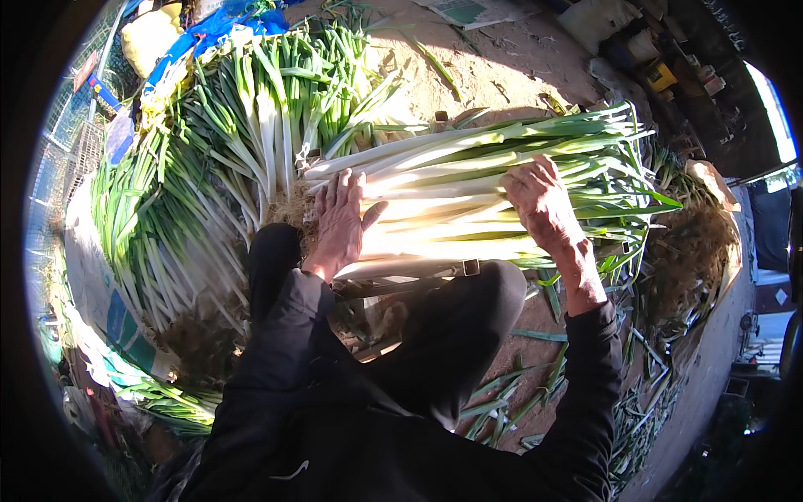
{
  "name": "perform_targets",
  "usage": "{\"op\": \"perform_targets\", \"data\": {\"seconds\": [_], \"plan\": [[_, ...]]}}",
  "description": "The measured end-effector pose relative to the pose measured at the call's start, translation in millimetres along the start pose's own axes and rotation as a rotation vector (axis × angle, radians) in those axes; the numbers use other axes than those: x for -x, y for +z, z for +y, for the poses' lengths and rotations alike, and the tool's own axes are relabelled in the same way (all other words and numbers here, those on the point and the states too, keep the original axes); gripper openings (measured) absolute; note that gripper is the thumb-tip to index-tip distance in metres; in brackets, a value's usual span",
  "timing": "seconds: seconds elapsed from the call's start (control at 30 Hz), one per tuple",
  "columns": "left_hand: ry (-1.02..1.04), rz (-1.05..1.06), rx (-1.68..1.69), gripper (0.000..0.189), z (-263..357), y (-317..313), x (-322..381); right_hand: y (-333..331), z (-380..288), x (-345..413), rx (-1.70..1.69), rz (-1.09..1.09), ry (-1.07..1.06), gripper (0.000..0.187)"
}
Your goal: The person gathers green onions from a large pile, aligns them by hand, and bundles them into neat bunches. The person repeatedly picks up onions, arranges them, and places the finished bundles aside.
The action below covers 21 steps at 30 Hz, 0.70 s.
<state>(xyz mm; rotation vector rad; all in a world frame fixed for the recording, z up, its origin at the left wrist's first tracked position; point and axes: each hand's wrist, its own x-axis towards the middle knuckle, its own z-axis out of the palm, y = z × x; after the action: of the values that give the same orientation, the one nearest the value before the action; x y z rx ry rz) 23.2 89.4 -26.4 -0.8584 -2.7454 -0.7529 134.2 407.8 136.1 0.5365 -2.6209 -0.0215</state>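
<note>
Across a low metal frame (471,268) in front of my knees lies a thick row of large green onions (439,182). Their white shanks point left and their green leaves right. My left hand (342,219) rests palm down over the shanks at the root end, thumb spread from the fingers. Farther along, where white turns to green, my right hand (538,191) touches the row with its fingers curled. Whether a stalk is inside those fingers is hidden. Just left of my left hand, tangled roots (285,210) belong to onions standing beyond the frame.
More green onions (169,226) are heaped at left, beside a blue net (232,28). Trimmed roots (684,257) fill an open sack at right. Cut leaves (508,395) litter the dirt floor near my right knee. Shelving (684,69) stands at the upper right.
</note>
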Motion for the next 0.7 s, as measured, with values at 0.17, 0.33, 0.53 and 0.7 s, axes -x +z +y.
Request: {"op": "perform_targets", "data": {"seconds": [0.17,0.33,0.53,0.7], "plan": [[0.088,0.084,0.018,0.058,-7.6,1.2,4.0,1.0,16.4,-21.5,-0.041,0.04,0.057,0.021],[0.066,-0.035,0.027,0.049,-5.5,-14.4,0.6,44.0,-3.8,34.2,-0.232,-0.011,0.316,0.021],[0.206,-0.153,0.191,0.046,-21.1,-25.4,-4.5,56.8,-17.4,61.2,-0.192,0.246,0.302,0.02],[0.136,-0.247,0.279,0.039,-10.5,-39.5,-21.6,50.8,-9.2,54.6,-0.27,0.249,0.348,0.016]]}}
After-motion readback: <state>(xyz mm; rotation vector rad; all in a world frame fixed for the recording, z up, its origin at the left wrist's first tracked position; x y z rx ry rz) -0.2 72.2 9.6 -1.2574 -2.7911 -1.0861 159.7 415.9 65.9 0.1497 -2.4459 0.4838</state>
